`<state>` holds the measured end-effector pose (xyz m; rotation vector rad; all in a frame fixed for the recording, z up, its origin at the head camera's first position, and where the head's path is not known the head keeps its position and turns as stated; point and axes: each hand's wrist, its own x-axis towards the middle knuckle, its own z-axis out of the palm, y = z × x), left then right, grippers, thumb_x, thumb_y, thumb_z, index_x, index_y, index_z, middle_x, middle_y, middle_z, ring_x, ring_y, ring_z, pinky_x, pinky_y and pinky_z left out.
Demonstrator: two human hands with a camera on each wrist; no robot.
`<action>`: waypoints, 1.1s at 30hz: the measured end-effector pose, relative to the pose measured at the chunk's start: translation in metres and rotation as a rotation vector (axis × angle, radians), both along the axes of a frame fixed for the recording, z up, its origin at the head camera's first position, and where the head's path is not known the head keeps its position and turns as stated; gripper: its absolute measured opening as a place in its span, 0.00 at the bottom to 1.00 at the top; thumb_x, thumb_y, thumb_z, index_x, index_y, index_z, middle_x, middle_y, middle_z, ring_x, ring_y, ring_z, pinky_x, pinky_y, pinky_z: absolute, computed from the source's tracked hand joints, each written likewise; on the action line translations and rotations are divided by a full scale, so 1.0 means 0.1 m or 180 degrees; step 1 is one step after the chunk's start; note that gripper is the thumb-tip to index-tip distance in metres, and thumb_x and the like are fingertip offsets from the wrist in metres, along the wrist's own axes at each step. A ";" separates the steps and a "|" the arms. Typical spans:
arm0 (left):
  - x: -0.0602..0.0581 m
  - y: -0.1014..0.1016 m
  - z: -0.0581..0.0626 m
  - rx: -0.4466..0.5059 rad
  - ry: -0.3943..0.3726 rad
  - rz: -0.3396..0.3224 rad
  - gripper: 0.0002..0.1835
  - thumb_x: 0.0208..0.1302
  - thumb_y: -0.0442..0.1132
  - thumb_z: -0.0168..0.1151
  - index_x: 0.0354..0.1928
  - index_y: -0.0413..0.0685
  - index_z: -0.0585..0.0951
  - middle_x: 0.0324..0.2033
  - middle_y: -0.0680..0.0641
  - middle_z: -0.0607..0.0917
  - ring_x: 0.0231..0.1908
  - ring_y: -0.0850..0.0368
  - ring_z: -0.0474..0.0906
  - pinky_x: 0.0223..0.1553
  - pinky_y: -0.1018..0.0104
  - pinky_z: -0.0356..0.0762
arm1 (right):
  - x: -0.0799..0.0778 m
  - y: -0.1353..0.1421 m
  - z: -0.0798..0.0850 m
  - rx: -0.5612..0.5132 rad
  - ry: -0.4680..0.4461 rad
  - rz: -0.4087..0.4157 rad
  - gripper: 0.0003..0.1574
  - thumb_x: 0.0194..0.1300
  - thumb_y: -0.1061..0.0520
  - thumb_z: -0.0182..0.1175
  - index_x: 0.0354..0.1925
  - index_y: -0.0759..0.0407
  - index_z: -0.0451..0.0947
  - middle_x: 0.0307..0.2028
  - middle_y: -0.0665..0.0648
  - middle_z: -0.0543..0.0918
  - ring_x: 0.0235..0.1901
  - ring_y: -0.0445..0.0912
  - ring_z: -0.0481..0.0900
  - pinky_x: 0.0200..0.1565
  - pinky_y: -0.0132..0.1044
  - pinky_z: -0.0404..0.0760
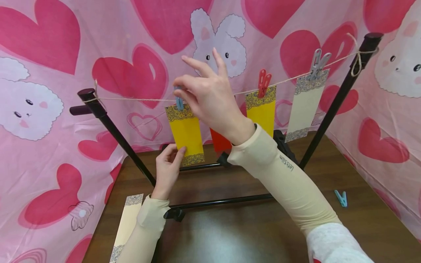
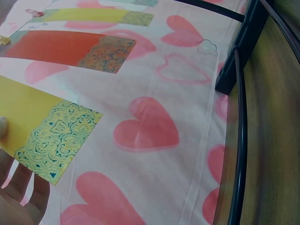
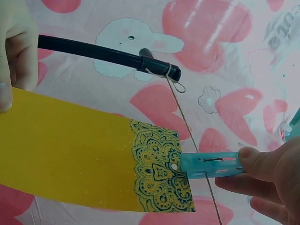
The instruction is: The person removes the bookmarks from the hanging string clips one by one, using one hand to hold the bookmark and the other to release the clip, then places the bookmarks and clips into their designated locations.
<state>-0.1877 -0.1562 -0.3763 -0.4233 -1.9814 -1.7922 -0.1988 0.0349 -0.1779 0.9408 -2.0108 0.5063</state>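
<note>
My right hand (image 1: 213, 98) pinches a blue clothespin (image 3: 211, 164) between thumb and finger, its other fingers raised. That clothespin sits over the twine (image 3: 187, 126) and bites the patterned top end of a yellow card (image 1: 187, 131). Lower down, my left hand (image 1: 169, 166) pinches the same card by its left edge, near the patterned bottom band. In the left wrist view the card's lower end (image 2: 58, 136) shows with fingers behind it. A red card (image 1: 219, 140) hangs just to the right, partly hidden by my right forearm.
Farther right on the twine, a red clothespin (image 1: 264, 84) holds another yellow card (image 1: 261, 111) and a grey clothespin (image 1: 318, 65) a cream card (image 1: 304, 106). A black frame (image 1: 342, 98) carries the twine. On the table lie a cream card (image 1: 128, 223) and a light blue clothespin (image 1: 341, 198).
</note>
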 end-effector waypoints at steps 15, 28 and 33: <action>0.00 -0.01 0.00 0.0006 0.0045 0.0043 0.09 0.72 0.32 0.65 0.49 0.33 0.84 0.40 0.57 0.88 0.35 0.58 0.83 0.43 0.71 0.83 | -0.02 0.00 -0.01 -0.0254 0.0187 0.0151 0.16 0.76 0.50 0.62 0.50 0.59 0.89 0.46 0.55 0.91 0.72 0.52 0.70 0.79 0.51 0.37; 0.00 -0.02 0.00 0.0015 0.0069 0.0051 0.09 0.72 0.32 0.65 0.48 0.33 0.85 0.39 0.57 0.88 0.33 0.58 0.82 0.40 0.72 0.81 | -0.04 -0.03 -0.03 -0.0302 0.0318 0.0058 0.16 0.76 0.50 0.62 0.49 0.58 0.89 0.45 0.54 0.91 0.71 0.53 0.72 0.79 0.52 0.38; 0.00 -0.03 -0.01 0.0031 0.0082 0.0045 0.09 0.72 0.32 0.65 0.48 0.32 0.85 0.39 0.57 0.88 0.33 0.58 0.82 0.39 0.72 0.81 | -0.05 -0.02 -0.03 -0.0312 0.0341 0.0016 0.17 0.76 0.50 0.61 0.50 0.59 0.89 0.46 0.55 0.91 0.72 0.53 0.71 0.79 0.52 0.38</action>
